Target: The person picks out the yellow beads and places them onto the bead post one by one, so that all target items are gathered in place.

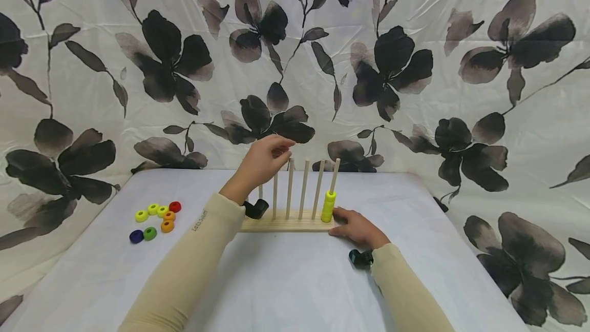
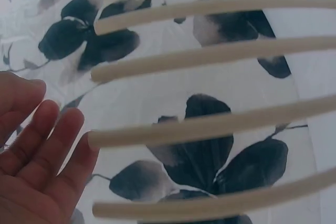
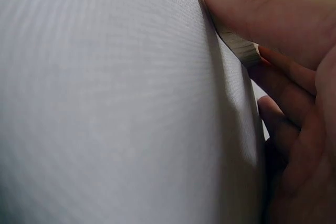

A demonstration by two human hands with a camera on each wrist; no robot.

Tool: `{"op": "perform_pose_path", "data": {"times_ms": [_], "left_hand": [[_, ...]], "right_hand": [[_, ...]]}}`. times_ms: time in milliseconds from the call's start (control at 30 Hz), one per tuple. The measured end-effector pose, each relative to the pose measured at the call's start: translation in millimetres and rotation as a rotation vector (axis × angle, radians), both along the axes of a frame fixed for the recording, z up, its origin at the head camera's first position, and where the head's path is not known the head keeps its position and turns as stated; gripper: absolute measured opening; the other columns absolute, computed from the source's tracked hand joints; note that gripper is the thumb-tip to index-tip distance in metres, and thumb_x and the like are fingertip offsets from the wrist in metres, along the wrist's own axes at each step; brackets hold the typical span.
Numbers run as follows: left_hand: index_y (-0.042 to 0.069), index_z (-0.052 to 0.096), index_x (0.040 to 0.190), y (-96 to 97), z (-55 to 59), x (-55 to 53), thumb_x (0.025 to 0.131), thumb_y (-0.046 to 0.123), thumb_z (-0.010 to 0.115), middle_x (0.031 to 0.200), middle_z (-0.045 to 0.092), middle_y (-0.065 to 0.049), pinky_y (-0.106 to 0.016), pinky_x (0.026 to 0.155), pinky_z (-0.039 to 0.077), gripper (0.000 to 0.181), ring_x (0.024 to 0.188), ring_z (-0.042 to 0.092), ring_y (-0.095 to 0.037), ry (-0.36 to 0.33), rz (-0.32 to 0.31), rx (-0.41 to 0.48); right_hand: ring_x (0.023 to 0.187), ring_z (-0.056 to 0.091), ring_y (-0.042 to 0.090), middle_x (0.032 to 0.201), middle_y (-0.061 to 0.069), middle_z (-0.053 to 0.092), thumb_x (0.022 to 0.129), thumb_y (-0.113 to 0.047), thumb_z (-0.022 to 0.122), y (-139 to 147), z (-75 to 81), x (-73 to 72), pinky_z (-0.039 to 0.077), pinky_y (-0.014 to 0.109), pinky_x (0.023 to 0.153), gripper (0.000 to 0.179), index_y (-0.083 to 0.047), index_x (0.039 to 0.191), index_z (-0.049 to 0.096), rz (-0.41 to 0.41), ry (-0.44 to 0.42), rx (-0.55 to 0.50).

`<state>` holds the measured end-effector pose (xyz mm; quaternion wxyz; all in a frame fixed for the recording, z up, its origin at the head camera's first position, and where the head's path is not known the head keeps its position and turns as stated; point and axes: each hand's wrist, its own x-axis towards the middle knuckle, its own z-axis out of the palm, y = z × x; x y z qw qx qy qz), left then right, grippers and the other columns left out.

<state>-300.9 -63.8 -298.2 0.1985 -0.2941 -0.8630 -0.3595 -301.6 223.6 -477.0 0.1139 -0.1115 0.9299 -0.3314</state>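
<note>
The wooden peg rack (image 1: 286, 225) has a flat base and a row of upright pegs (image 1: 304, 188). Several yellow beads (image 1: 328, 206) are stacked on its rightmost peg. My left hand (image 1: 265, 162) is raised over the pegs on the left side, fingers loosely bent and no bead showing in them. In the left wrist view, a fingertip of the left hand (image 2: 44, 166) overlaps the top of one peg (image 2: 210, 127). My right hand (image 3: 294, 77) pinches the right end of the base (image 3: 239, 45), thumb along the front and fingers behind.
Loose beads lie left of the rack: three yellow (image 1: 141, 215), a red one (image 1: 174, 207), two orange (image 1: 167, 226), a green one (image 1: 149, 233) and a dark blue one (image 1: 136, 236). A white cloth covers the table (image 1: 286, 281); a floral curtain (image 1: 322, 91) hangs behind.
</note>
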Motion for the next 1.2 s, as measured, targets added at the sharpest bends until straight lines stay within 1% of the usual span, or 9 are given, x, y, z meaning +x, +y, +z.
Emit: {"op": "perform_pose_path", "data": {"times_ms": [200, 367, 567, 667, 800, 900, 1067, 1200], "left_hand": [[0.007, 0.067, 0.119, -24.7, -6.6, 1.2, 0.094, 0.012, 0.062, 0.117, 0.065, -0.010, -0.039, 0.090, 0.055, 0.026, 0.101, 0.065, -0.024, 0.005, 0.041, 0.034], [0.006, 0.067, 0.120, -46.5, -6.3, 3.9, 0.094, 0.011, 0.062, 0.119, 0.064, -0.011, -0.040, 0.092, 0.054, 0.027, 0.106, 0.063, -0.026, 0.000, 0.092, 0.049], [0.006, 0.066, 0.121, -71.2, -6.8, 6.0, 0.095, 0.010, 0.060, 0.120, 0.064, -0.012, -0.043, 0.092, 0.054, 0.027, 0.107, 0.063, -0.028, -0.009, 0.159, 0.051], [0.006, 0.065, 0.123, -82.7, -8.8, 7.2, 0.096, 0.012, 0.059, 0.121, 0.064, -0.012, -0.044, 0.092, 0.054, 0.028, 0.108, 0.063, -0.029, -0.032, 0.189, 0.044], [0.007, 0.063, 0.126, -98.2, -12.4, 8.4, 0.097, 0.015, 0.058, 0.125, 0.062, -0.013, -0.048, 0.092, 0.053, 0.030, 0.111, 0.061, -0.032, -0.088, 0.229, 0.018], [0.007, 0.062, 0.127, -111.1, -14.2, 9.0, 0.098, 0.015, 0.057, 0.126, 0.061, -0.015, -0.050, 0.092, 0.053, 0.031, 0.111, 0.061, -0.034, -0.103, 0.255, 0.002], [0.006, 0.062, 0.127, -131.5, -15.1, 10.1, 0.097, 0.015, 0.057, 0.123, 0.062, -0.016, -0.050, 0.090, 0.053, 0.032, 0.106, 0.063, -0.035, -0.110, 0.298, -0.008], [0.007, 0.061, 0.129, -144.3, -16.9, 11.8, 0.098, 0.018, 0.056, 0.123, 0.062, -0.016, -0.052, 0.091, 0.053, 0.033, 0.107, 0.062, -0.035, -0.158, 0.341, -0.016]], "right_hand": [[0.147, 0.026, 0.032, 0.156, 0.007, 0.035, 0.082, -0.037, 0.075, -1, 0.0, 2.6, 0.022, 0.055, 0.119, 0.074, -0.021, 0.147, 0.043, -0.010, -0.011, -0.019], [0.147, 0.027, 0.032, 0.156, 0.007, 0.035, 0.083, -0.037, 0.075, -2, 0.4, 3.0, 0.023, 0.055, 0.118, 0.073, -0.021, 0.147, 0.043, -0.005, -0.005, -0.012], [0.146, 0.028, 0.032, 0.156, 0.007, 0.035, 0.082, -0.037, 0.075, -1, 1.1, 1.6, 0.023, 0.056, 0.118, 0.073, -0.022, 0.146, 0.044, -0.007, 0.007, 0.001], [0.146, 0.027, 0.033, 0.156, 0.007, 0.035, 0.082, -0.037, 0.075, -1, 1.2, 1.4, 0.023, 0.057, 0.117, 0.074, -0.022, 0.147, 0.043, -0.013, -0.003, -0.005], [0.147, 0.027, 0.033, 0.157, 0.006, 0.034, 0.082, -0.038, 0.075, -1, 1.4, 1.4, 0.023, 0.056, 0.118, 0.075, -0.023, 0.147, 0.043, -0.020, -0.013, -0.008], [0.146, 0.027, 0.033, 0.157, 0.007, 0.035, 0.082, -0.038, 0.075, -2, 1.5, 1.5, 0.023, 0.056, 0.118, 0.075, -0.023, 0.147, 0.043, -0.017, -0.009, -0.003], [0.146, 0.028, 0.033, 0.156, 0.007, 0.036, 0.082, -0.038, 0.075, -2, 1.9, 1.3, 0.024, 0.056, 0.117, 0.074, -0.023, 0.147, 0.044, -0.008, -0.002, -0.001], [0.146, 0.029, 0.033, 0.155, 0.008, 0.037, 0.082, -0.039, 0.075, -1, 1.0, 0.6, 0.024, 0.055, 0.118, 0.075, -0.020, 0.147, 0.043, 0.001, 0.008, 0.002]]}}
